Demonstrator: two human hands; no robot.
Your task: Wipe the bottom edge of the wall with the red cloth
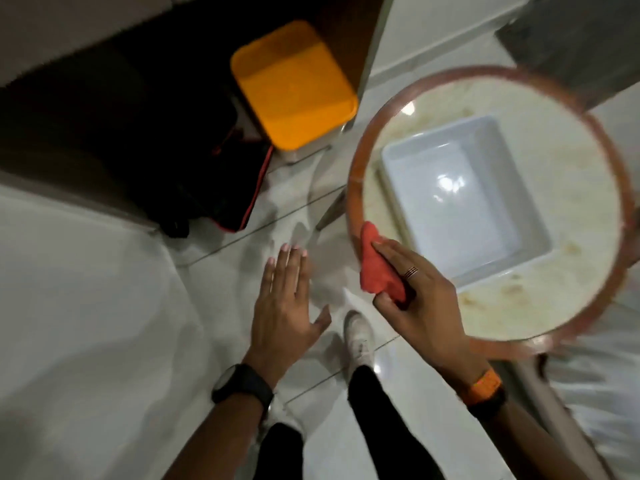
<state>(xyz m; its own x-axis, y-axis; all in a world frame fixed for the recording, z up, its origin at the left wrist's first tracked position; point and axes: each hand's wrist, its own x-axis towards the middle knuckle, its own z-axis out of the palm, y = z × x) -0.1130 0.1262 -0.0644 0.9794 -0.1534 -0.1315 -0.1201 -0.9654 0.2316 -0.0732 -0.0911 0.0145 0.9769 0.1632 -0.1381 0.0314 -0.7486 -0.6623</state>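
My right hand (pixel 420 299) grips the red cloth (pixel 375 268), bunched up, right at the near left rim of a round table (pixel 356 209). A ring sits on one finger and an orange band on the wrist. My left hand (pixel 285 303) hovers flat over the white floor tiles, fingers spread, holding nothing; a black watch is on that wrist. The white wall (pixel 69 306) fills the left side, and its lower edge meets the floor near the dark bag. The whole frame is motion-blurred.
A white square basin (pixel 460 202) sits on the round table. A container with an orange lid (pixel 294 84) stands on the floor beside a black bag (pixel 194 161) with red trim. My white shoe (pixel 360 336) and dark trouser legs are below.
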